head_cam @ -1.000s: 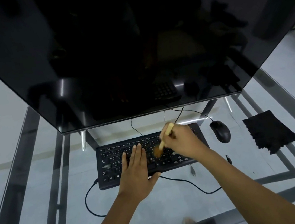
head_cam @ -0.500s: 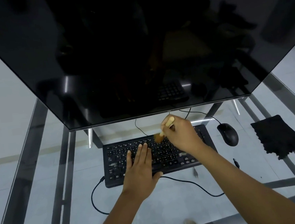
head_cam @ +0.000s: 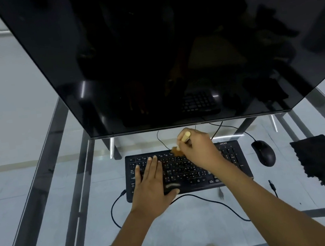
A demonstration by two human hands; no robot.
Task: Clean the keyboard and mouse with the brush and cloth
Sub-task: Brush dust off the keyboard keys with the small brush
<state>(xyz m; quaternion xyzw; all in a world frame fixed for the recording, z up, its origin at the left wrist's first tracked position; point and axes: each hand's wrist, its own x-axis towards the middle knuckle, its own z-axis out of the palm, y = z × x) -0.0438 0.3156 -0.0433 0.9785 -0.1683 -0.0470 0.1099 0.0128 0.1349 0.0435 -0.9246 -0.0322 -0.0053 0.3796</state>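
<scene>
The brush (head_cam: 181,144) sits at the keyboard's (head_cam: 187,170) far edge, near its middle — bristles down-left on the top key row, pale handle end tilted up and away to the right. The right hand (head_cam: 198,148) has its fingers curled tight around the handle. The left hand (head_cam: 151,181) lies flat on the left keys, fingers straight and close together, thumb out by the near edge. The keyboard runs left to right on the glass desk (head_cam: 189,227). To its right lie the mouse (head_cam: 264,154) and, farther out, the cloth (head_cam: 321,158) — apart, untouched.
</scene>
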